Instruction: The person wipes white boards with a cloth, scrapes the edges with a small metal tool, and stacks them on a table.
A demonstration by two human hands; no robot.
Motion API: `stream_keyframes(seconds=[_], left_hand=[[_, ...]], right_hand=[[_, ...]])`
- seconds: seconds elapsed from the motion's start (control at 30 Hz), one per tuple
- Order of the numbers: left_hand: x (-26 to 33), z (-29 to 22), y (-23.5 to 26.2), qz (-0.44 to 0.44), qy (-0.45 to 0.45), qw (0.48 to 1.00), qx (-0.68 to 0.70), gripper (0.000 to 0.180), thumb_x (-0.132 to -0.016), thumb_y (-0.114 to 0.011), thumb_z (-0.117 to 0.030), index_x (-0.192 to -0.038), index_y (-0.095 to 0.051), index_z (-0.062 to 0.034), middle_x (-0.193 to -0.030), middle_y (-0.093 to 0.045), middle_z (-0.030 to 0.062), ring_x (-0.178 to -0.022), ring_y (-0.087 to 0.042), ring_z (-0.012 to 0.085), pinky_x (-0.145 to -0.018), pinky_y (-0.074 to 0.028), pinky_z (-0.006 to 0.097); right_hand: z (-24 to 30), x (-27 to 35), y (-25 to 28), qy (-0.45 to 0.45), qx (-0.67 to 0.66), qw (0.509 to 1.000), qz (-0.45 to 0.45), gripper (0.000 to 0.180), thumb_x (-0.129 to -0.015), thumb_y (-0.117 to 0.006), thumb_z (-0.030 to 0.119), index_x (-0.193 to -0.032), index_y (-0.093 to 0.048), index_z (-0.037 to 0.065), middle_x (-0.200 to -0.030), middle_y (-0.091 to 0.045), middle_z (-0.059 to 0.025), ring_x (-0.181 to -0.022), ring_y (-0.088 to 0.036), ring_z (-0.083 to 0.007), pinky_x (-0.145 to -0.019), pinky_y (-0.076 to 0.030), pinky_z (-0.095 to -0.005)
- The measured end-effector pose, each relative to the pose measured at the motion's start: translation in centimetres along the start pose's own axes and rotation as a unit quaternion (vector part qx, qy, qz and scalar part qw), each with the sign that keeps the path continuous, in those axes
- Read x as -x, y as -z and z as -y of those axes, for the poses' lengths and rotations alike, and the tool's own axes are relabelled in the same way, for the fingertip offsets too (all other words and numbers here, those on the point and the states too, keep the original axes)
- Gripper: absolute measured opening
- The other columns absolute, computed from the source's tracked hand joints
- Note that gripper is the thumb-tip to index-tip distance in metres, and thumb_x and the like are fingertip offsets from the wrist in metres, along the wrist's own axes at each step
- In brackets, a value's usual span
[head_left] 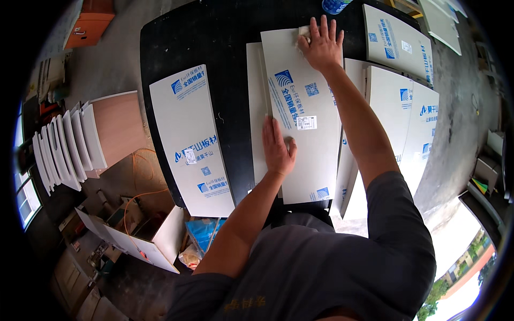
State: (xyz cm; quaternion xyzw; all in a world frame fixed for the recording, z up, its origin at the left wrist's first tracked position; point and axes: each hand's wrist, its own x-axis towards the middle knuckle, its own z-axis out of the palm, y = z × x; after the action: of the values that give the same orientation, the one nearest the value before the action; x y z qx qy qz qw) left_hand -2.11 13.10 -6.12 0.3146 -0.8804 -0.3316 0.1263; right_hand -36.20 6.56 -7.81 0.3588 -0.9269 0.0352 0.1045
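A long pale panel with blue print and a white label (316,144) lies lengthwise before me on the black table (235,80). At its far end my right hand (325,51) has its fingers spread and presses a small off-white cloth (304,33) to the panel; the cloth shows beside the thumb. My left hand (278,148) rests along the panel's left edge, open, fingers stretched away from me and thumb apart, holding nothing. Part of another pale panel (256,80) shows beneath, along that left side.
A printed panel (187,123) lies at the table's left; overlapping panels (391,107) and a further one (396,40) lie right. A blue-capped or blue object (336,5) stands at the far edge. Stacked boards (85,142), an open box (166,235) and an orange cord (126,214) are left.
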Motion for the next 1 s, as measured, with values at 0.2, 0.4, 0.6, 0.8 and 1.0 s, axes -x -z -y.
stream_keyframes(seconds=[0.2, 0.4, 0.6, 0.8, 1.0], left_hand=[[-0.2, 0.1, 0.3, 0.002, 0.022, 1.000, -0.007, 0.091, -0.095, -0.063, -0.025, -0.165, -0.009, -0.0057, -0.167, -0.019, 0.0298, -0.153, -0.024, 0.0484, -0.126, -0.023, 0.058], [-0.1, 0.4, 0.1, -0.018, 0.011, 1.000, 0.010, 0.090, -0.094, -0.064, -0.024, -0.165, -0.012, -0.0022, -0.167, -0.021, 0.0292, -0.154, -0.024, 0.0469, -0.127, -0.022, 0.058], [0.3, 0.2, 0.4, 0.002, 0.021, 1.000, 0.014, 0.090, -0.094, -0.063, -0.019, -0.165, -0.011, -0.0012, -0.168, -0.019, 0.0275, -0.156, -0.022, 0.0450, -0.128, -0.018, 0.057], [0.4, 1.4, 0.1, -0.045, 0.015, 0.993, 0.107, 0.081, -0.102, -0.050, -0.028, -0.164, -0.009, 0.0018, -0.169, -0.017, 0.0280, -0.156, -0.020, 0.0458, -0.128, -0.019, 0.052], [-1.9, 2.2, 2.8, -0.226, 0.033, 0.948, 0.221, 0.072, -0.110, -0.038, -0.042, -0.159, -0.018, 0.0066, -0.164, -0.018, 0.0281, -0.149, -0.032, 0.0441, -0.121, -0.030, 0.050]], right_hand=[[12.2, 4.0, 2.9, 0.116, -0.059, 0.987, 0.091, 0.082, -0.106, -0.028, 0.063, -0.166, -0.022, 0.009, -0.174, -0.018, -0.0123, -0.162, -0.009, -0.0292, -0.131, -0.006, -0.0433], [0.9, -2.7, -0.4, -0.197, -0.169, 0.966, -0.011, 0.089, -0.105, -0.026, 0.064, -0.164, -0.020, -0.002, -0.171, -0.019, -0.0242, -0.161, -0.011, -0.0372, -0.131, -0.008, -0.0431], [10.3, -1.6, -0.5, 0.070, -0.082, 0.994, -0.025, 0.081, -0.106, -0.033, 0.057, -0.161, -0.028, -0.002, -0.171, -0.024, -0.0196, -0.160, -0.015, -0.0358, -0.130, -0.011, -0.0466], [13.1, 7.1, 3.3, 0.162, -0.081, 0.980, 0.083, 0.075, -0.107, -0.038, 0.050, -0.158, -0.033, -0.004, -0.169, -0.027, -0.0207, -0.159, -0.018, -0.0356, -0.130, -0.012, -0.0483], [11.9, 23.7, 9.8, 0.245, 0.076, 0.957, 0.134, 0.070, -0.103, -0.049, 0.040, -0.162, -0.033, 0.006, -0.170, -0.029, -0.0145, -0.159, -0.021, -0.0322, -0.131, -0.011, -0.0470]])
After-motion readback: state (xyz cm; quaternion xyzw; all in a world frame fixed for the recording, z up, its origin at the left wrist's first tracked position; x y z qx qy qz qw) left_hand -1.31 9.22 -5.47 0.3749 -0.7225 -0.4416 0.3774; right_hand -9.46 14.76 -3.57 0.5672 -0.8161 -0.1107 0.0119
